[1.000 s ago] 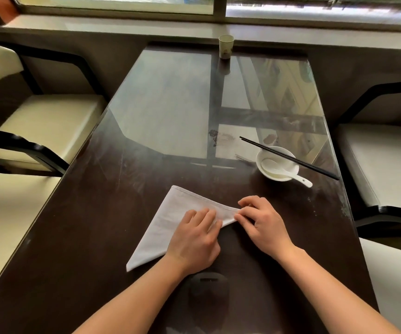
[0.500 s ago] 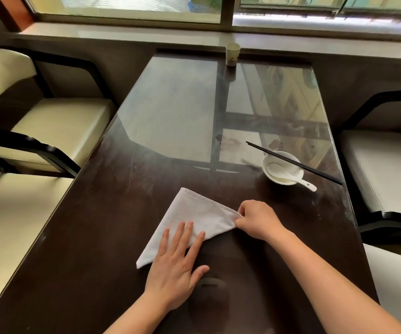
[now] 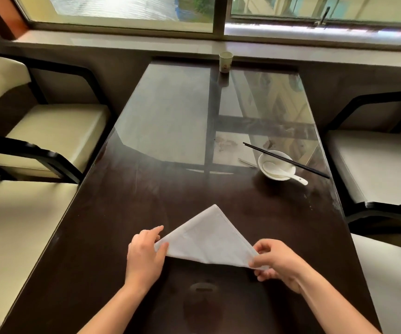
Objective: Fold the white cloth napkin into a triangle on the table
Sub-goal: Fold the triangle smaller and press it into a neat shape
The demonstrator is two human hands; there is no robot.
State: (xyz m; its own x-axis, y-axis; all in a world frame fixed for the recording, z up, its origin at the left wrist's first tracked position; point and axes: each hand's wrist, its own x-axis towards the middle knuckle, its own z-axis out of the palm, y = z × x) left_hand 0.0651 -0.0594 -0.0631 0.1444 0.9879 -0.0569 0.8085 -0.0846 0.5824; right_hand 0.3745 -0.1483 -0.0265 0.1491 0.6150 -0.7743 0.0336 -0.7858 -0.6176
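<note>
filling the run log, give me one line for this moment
stage: napkin folded in triangle, flat on table | left hand: pinching left corner | right hand: pinching right corner

Window [image 3: 132,10] daylight glares off the table [image 3: 170,116]; edges bend.

White napkin [image 3: 211,239], dark brown table [image 3: 127,213]

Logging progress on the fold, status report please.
Left hand pinching left corner, right hand pinching right corner. White cloth napkin in triangle shape on dark wooden table. Nothing in the way.
</note>
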